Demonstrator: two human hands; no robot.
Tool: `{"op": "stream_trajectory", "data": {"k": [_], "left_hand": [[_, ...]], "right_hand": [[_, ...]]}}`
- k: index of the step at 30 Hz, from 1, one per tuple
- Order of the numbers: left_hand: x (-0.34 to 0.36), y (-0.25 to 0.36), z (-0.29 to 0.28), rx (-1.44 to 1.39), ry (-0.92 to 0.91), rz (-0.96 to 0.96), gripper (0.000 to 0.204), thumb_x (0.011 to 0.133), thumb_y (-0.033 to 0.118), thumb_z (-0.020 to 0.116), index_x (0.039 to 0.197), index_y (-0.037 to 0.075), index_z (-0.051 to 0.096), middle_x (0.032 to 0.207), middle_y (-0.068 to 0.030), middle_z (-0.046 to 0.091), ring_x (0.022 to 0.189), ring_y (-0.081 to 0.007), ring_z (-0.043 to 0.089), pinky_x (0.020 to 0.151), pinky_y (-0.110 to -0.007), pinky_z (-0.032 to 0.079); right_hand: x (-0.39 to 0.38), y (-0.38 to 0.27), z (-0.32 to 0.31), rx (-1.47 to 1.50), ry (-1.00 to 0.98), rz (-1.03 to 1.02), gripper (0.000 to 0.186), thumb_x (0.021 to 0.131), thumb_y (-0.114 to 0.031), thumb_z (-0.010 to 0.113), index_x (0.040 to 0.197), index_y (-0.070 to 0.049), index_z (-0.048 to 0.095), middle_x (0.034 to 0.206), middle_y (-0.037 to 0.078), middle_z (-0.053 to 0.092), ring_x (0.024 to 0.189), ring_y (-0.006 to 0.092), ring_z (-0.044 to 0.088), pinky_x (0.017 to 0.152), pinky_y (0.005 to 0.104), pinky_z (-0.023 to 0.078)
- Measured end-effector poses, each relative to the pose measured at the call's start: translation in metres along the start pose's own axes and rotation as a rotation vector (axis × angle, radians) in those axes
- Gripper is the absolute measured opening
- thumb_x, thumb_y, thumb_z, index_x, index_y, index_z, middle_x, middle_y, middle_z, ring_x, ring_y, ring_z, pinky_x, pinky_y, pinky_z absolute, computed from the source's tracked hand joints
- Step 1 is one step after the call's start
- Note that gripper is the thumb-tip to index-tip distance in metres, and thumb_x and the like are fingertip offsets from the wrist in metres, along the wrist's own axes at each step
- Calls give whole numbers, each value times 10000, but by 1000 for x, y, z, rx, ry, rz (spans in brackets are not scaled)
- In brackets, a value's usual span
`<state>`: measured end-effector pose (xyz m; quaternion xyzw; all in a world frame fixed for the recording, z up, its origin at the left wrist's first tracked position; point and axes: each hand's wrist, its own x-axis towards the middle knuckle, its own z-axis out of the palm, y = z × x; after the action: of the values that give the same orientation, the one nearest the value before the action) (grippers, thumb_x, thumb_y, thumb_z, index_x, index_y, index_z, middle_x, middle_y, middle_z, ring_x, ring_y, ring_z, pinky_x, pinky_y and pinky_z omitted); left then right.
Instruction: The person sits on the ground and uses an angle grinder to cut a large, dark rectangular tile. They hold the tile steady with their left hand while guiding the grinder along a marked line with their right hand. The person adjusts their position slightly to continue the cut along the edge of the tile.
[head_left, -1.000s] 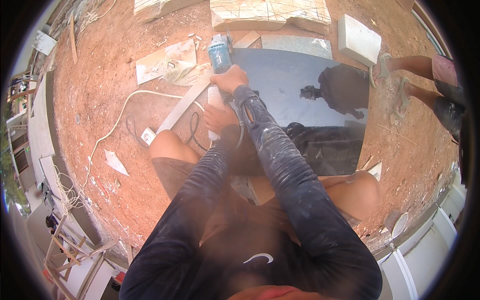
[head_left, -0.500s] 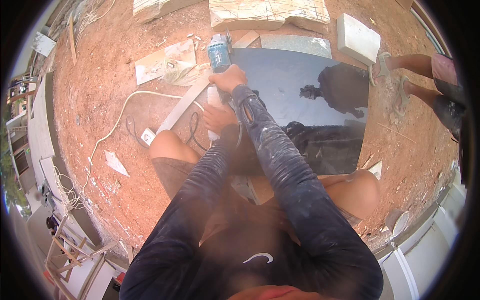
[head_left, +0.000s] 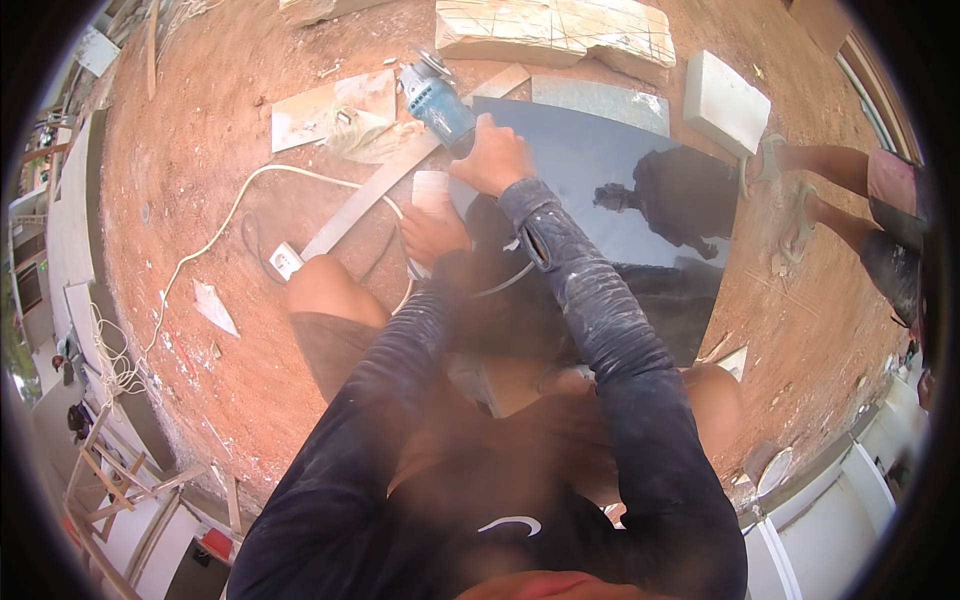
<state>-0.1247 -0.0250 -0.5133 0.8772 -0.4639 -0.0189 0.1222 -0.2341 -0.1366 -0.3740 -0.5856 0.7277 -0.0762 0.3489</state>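
Note:
My right hand [head_left: 497, 160] is wrapped round the rear body of a blue angle grinder [head_left: 440, 108]. The grinder's head points away and to the left, with its disc at the far end. It is held over the left edge of a glossy black slab [head_left: 580, 150], which mirrors a figure and the sky. My left hand [head_left: 435, 230] grips a white, bottle-like cylinder [head_left: 430, 188] beside that edge, just nearer than the grinder. Part of the cylinder is hidden by my fingers.
A long flat strip [head_left: 375, 195] and a pale cable [head_left: 240, 200] with a white socket block [head_left: 286, 261] lie on the reddish dirt at left. Rough stone blocks [head_left: 555, 30] and a white block [head_left: 728, 103] sit beyond the slab. A person's legs [head_left: 835, 170] stand at right.
The grinder has swung from nearly upright to a leftward tilt. My right hand has shifted right with it. My left hand keeps hold of the white cylinder.

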Motion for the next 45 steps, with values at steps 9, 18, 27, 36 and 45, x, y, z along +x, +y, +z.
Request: {"op": "stream_trajectory", "data": {"k": [9,18,27,36,45], "left_hand": [[1,-2,-5,-81,-65,12,696,981,556,553,1387,-8,497,1131,-213,581,1125,-402,545,919,-513,461],[2,0,-9,-131,-125,-25,682,974,490,563,1418,-20,477,1195,-233,588,1172,-409,519,1005,-513,415],[1,5,-12,-48,-129,-28,717,983,534,528,1439,-16,473,1233,-221,594,1194,-385,526,1026,-503,364],[1,3,-7,-36,-108,-18,727,986,555,513,1435,-16,479,1199,-214,603,1154,-382,544,1003,-497,364],[1,3,-9,-48,-126,-25,726,990,549,508,1443,-18,475,1200,-218,597,1173,-379,531,1011,-496,358]], "right_hand": [[11,32,-37,-276,-167,-358,486,706,-271,764,1054,2,563,921,250,718,917,433,714,848,506,575],[24,55,-37,-343,-267,-408,548,713,-310,785,1117,-12,562,978,237,716,952,427,711,850,500,578],[35,61,-47,-344,-285,-442,554,709,-336,786,1103,-7,575,977,243,712,954,434,708,849,504,578],[43,65,-50,-341,-345,-412,686,685,-377,786,1210,8,569,1026,272,705,987,446,690,876,507,562],[46,63,-52,-356,-385,-394,714,684,-364,777,1247,20,565,1042,274,703,1007,437,687,883,499,561]]}}
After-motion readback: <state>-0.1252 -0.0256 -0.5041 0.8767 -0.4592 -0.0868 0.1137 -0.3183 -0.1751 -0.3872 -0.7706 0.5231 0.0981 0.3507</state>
